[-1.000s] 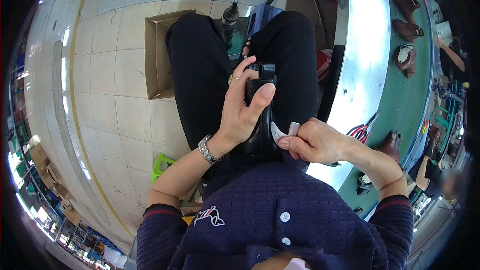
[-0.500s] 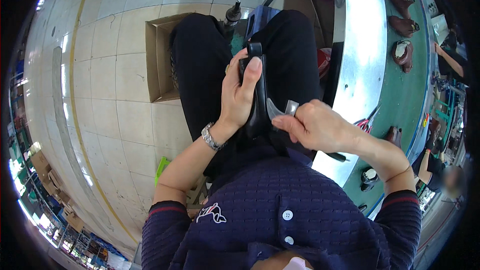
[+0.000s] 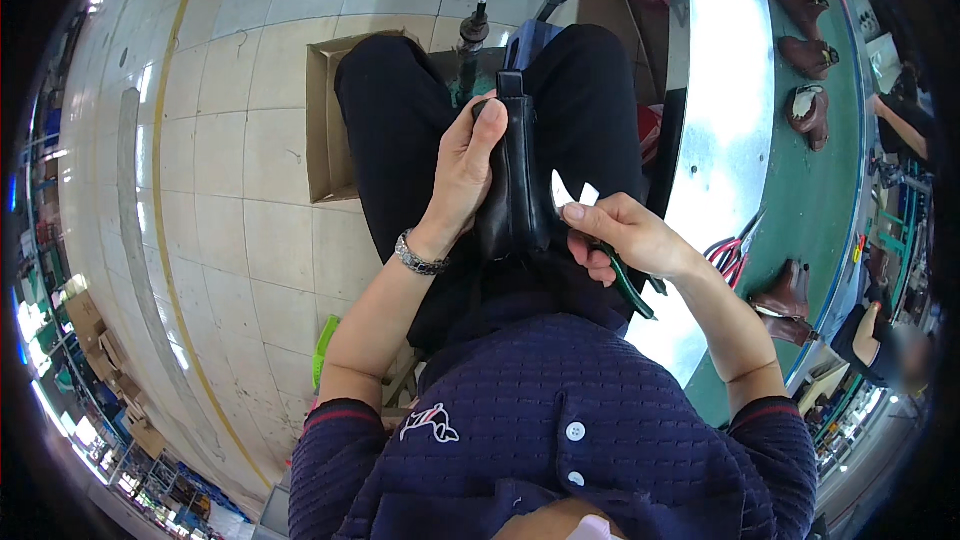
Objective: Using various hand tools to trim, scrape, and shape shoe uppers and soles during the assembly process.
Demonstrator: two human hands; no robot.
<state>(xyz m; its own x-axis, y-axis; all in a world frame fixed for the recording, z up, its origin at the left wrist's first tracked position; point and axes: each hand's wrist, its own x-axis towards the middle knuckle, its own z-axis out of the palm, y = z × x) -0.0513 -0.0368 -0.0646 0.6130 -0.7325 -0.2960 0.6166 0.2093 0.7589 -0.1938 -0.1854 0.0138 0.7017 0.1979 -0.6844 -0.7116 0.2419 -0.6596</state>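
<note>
A glossy black leather boot [image 3: 515, 180] stands lengthwise between my thighs. My left hand [image 3: 463, 160] grips the left side of its far end, thumb on top and fingers partly hidden behind it. In my right hand [image 3: 635, 235] is a pair of lasting pincers [image 3: 627, 285] with dark green handles, a curved metal beak and a short metal stub on the side. The beak points away from me, just right of the boot, with a small gap between them.
On my right runs a shiny metal ledge [image 3: 722, 90] beside a green conveyor belt [image 3: 775, 180] carrying brown boots [image 3: 808, 118] and red-handled tools [image 3: 728, 260]. An open cardboard box [image 3: 325, 125] sits left of my knee. A metal post [image 3: 470, 45] rises beyond my legs. People work across the belt.
My right hand has turned and drawn slightly back, bringing the pincers' green handles into view. The boot has rolled in my left hand, showing more of its side. Another brown boot has appeared on the belt.
</note>
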